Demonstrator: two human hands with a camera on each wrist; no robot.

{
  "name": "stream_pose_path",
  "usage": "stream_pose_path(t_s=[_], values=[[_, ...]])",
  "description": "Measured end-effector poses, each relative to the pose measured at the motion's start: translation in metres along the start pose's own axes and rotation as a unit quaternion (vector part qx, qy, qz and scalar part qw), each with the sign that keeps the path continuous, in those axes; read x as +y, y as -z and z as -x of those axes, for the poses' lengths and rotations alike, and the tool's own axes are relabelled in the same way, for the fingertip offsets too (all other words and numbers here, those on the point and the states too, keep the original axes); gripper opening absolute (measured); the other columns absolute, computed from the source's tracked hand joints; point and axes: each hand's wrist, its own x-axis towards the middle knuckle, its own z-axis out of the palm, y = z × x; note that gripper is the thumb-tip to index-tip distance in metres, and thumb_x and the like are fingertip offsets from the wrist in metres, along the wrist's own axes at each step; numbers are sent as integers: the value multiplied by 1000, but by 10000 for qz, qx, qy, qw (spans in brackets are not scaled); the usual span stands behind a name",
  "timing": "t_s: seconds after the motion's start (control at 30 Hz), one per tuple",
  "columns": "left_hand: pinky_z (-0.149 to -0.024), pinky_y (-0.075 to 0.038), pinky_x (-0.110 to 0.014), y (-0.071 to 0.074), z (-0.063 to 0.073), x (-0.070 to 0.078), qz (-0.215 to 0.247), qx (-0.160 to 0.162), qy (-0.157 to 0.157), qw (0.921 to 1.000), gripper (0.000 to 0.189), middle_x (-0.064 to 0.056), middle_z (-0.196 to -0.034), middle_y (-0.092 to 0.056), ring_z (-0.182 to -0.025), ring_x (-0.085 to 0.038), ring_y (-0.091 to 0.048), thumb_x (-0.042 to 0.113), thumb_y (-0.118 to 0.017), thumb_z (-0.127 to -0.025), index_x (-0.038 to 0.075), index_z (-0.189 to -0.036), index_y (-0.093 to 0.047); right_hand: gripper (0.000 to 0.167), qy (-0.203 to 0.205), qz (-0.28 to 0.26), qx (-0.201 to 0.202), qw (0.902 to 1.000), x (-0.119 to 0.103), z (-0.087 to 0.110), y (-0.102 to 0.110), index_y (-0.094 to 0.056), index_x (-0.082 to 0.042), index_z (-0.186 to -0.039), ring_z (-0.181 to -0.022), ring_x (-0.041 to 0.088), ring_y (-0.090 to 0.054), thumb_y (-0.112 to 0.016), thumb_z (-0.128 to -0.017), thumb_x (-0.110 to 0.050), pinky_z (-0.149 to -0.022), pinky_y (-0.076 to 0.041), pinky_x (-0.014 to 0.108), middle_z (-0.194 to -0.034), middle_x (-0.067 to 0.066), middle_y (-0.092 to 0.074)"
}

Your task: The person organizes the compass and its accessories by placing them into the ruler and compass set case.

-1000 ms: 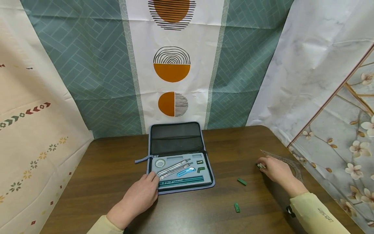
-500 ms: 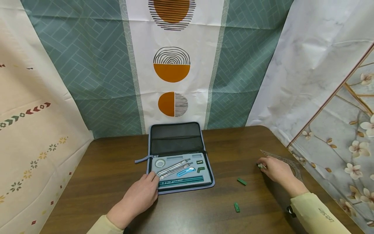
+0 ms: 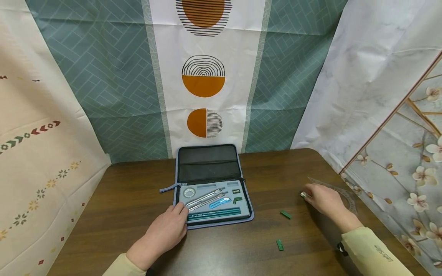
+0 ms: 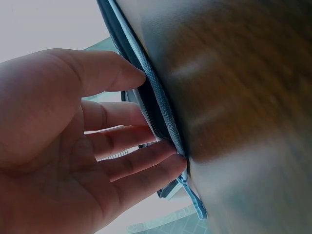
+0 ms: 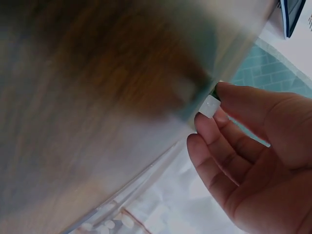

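Observation:
My left hand (image 3: 165, 226) grips the near left corner of an open zip-up drawing-set case (image 3: 216, 224). In the left wrist view, thumb and fingertips lie along its zipped rim (image 4: 161, 105). Compasses (image 3: 207, 198), a light blue utility knife (image 3: 220, 202) and dark green pencils (image 3: 214, 213) lie in the case's tray. Toward the table's right side, my right hand (image 3: 324, 199) pinches a small eraser (image 5: 209, 106) between thumb and fingers. Its white end and a bit of green show; the fingers cover the rest.
Two small green pieces, one farther back (image 3: 286, 214) and one nearer (image 3: 280, 245), lie between the case and my right hand. A clear protractor set square (image 3: 350, 199) lies beyond that hand, partly hidden. Patterned cloths hang around the brown table (image 3: 131, 191).
My right hand has turned slightly, and the eraser has shifted a little left and up with its white end showing more. My left hand and the case stay where they were.

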Motion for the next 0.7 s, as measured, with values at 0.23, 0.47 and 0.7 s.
stream_pose_path(t_s=[0.23,0.47,0.7], values=[[-61,-56,-35,0,0,0,-6,-6,-36,10000,30,-10,-102,-58,-85,-25,-60,9,-86,-88,0,-110,-68,20,75,-139,39,9999,-12,-7,3,-79,-1,-112,-86,30,-77,-86,-96,-11,-73,-63,52,-99,9,-80],[-61,-56,-34,0,0,-1,-65,98,-118,9999,31,-10,-102,-58,-83,-24,-60,9,-87,-87,0,-110,-68,17,255,-249,155,9992,-28,-15,4,-81,-5,-109,-85,26,-76,-87,-95,-12,-74,-63,50,-98,6,-80],[-61,-56,-35,-1,0,-1,-87,50,-94,9999,33,-10,-102,-58,-84,-25,-60,10,-88,-87,-1,-110,-67,17,528,-323,323,9976,-44,-24,1,-82,-11,-108,-83,22,-74,-89,-93,-11,-70,-62,46,-97,2,-79]])
